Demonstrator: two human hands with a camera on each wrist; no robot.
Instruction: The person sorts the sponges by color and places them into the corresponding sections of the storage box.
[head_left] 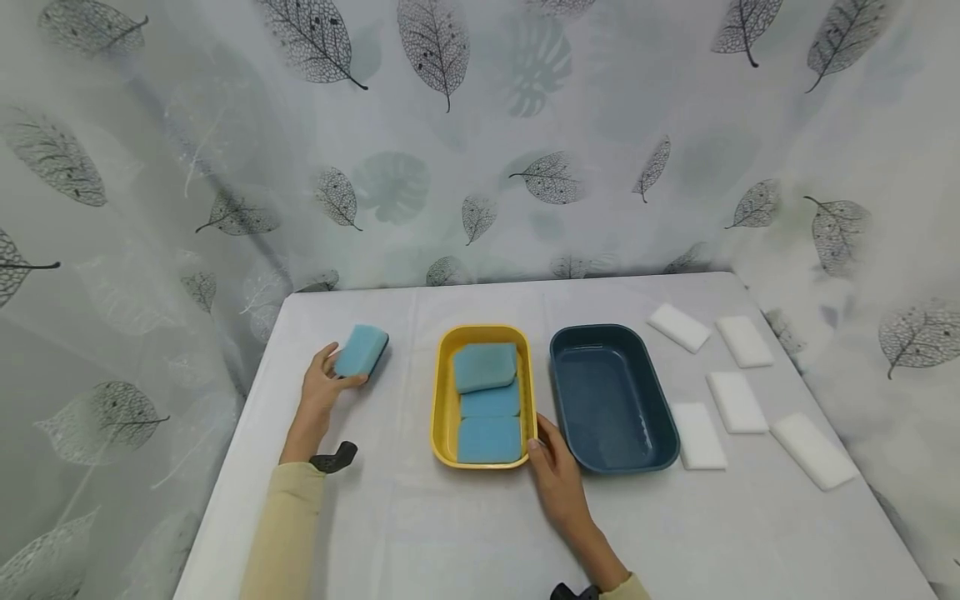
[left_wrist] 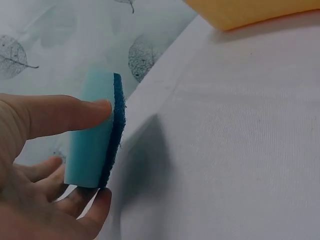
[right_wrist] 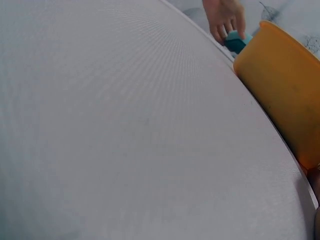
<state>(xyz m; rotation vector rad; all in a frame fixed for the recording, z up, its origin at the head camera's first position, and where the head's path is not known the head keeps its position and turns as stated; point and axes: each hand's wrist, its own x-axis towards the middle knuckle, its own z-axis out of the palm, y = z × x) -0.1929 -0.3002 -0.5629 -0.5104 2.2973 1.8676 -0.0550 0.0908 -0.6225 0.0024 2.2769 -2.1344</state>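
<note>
My left hand (head_left: 321, 387) pinches a light-blue sponge (head_left: 362, 350) at the table's left side. In the left wrist view the sponge (left_wrist: 90, 135) shows a dark-blue scouring layer, its shadow falling on the cloth beside it. The thumb lies along one edge, with fingers below. My right hand (head_left: 557, 483) grips the right wall of a yellow tray (head_left: 433, 417), thumb at the rim and fingers along the outside. Inside that tray lie three blue sponges (head_left: 489, 440), the farthest overlapping the middle one. From the right wrist view the tray's outer wall (right_wrist: 280, 85) shows; the right hand is mostly hidden.
A dark-blue tray (head_left: 611, 400) stands right of the yellow one, nothing inside it. Several white sponge blocks (head_left: 737, 402) lie scattered farther right. A white cloth (head_left: 420, 533) covers the table, and leaf-print curtains (head_left: 480, 150) hang behind and at both sides.
</note>
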